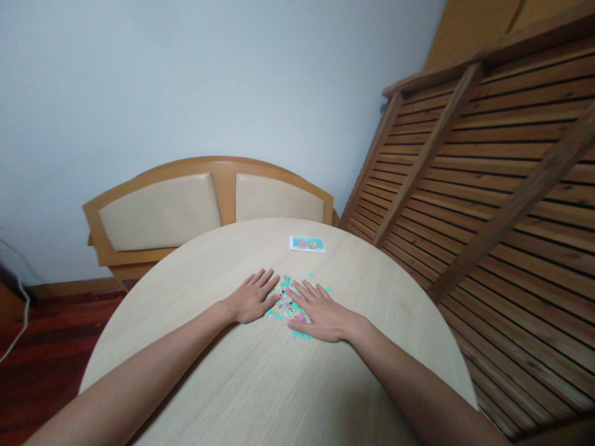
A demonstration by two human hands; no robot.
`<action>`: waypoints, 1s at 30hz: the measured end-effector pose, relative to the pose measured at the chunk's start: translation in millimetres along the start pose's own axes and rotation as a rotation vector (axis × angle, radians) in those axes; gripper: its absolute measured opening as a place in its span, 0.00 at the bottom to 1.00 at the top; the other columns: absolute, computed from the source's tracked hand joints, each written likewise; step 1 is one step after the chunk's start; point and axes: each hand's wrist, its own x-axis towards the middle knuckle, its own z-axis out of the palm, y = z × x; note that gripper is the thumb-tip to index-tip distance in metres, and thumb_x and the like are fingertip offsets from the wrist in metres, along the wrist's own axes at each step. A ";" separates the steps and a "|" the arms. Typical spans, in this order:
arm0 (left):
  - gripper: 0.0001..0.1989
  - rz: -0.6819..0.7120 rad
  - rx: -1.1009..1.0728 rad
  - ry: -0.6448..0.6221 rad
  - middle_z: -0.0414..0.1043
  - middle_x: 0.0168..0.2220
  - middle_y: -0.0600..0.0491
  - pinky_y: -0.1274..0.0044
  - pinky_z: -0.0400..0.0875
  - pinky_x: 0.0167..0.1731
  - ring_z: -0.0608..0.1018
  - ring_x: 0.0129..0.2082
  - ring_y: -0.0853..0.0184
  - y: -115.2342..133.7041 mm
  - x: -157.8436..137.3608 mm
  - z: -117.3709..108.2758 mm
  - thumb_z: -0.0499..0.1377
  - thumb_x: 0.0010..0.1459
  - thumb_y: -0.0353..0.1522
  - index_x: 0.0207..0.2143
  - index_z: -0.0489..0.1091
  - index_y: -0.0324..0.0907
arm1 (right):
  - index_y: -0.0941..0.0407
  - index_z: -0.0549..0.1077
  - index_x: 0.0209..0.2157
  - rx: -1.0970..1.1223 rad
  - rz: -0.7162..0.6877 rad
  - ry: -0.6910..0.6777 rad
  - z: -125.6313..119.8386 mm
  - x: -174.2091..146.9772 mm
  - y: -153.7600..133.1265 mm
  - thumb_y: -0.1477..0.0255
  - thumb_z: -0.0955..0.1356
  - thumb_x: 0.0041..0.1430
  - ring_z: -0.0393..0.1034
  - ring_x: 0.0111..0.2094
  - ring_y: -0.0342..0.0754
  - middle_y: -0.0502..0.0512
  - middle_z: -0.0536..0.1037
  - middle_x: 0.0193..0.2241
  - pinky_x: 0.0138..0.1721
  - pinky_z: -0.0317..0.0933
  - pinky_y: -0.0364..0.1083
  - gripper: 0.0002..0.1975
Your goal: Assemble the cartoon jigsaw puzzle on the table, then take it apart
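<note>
Since the small pieces [284, 304] look light and stiff, edges suit pinching; left grip [253, 298] and right grip [324, 316] splay flat, holding nothing.

Pale blue-white wall [232, 74], arched wooden headboard [224, 192] with two cream padded panels [162, 214], brown slatted wooden frame [483, 204] at right, dark-red wooden floor [60, 334], round pale wood-grain table [260, 390]

Small pieces [287, 305], mid-table: mixed turquoise, pink, yellow, white and black; picture card [307, 244], towards table's far edge: turquoise ground, pink and yellow figures, white strip at left; round table [223, 384]: pale beige, fine wood grain; headboard [227, 192], beyond far edge: honey-brown frame, cream panels; slatted wooden screen [488, 217], past right edge: brown, dark stripes between slats; wall [209, 80]: pale blue-grey; floor [60, 328], past left edge: dark red
</note>
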 end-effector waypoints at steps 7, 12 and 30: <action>0.31 -0.004 -0.081 0.052 0.43 0.71 0.46 0.57 0.46 0.66 0.47 0.71 0.53 -14.7 7.0 0.2 0.40 0.71 0.45 0.70 0.50 0.42 | 0.55 0.45 0.71 0.022 -0.144 0.032 14.8 -1.3 -40.8 0.41 0.60 0.61 0.31 0.72 0.65 0.63 0.40 0.72 0.69 0.30 0.66 0.47; 0.29 0.007 -0.131 0.082 0.48 0.71 0.49 0.63 0.48 0.67 0.51 0.71 0.61 -16.9 13.3 0.3 0.36 0.72 0.42 0.69 0.51 0.42 | 0.54 0.50 0.71 -0.003 -0.125 0.084 20.9 10.4 -41.2 0.44 0.55 0.65 0.32 0.72 0.61 0.62 0.43 0.72 0.69 0.31 0.63 0.41; 0.47 0.054 -0.016 0.082 0.38 0.72 0.39 0.53 0.45 0.65 0.43 0.71 0.43 5.3 2.2 4.6 0.49 0.61 0.60 0.72 0.44 0.42 | 0.57 0.51 0.70 -0.053 0.020 0.211 -8.3 66.4 24.5 0.45 0.53 0.66 0.40 0.71 0.60 0.62 0.50 0.71 0.68 0.38 0.61 0.41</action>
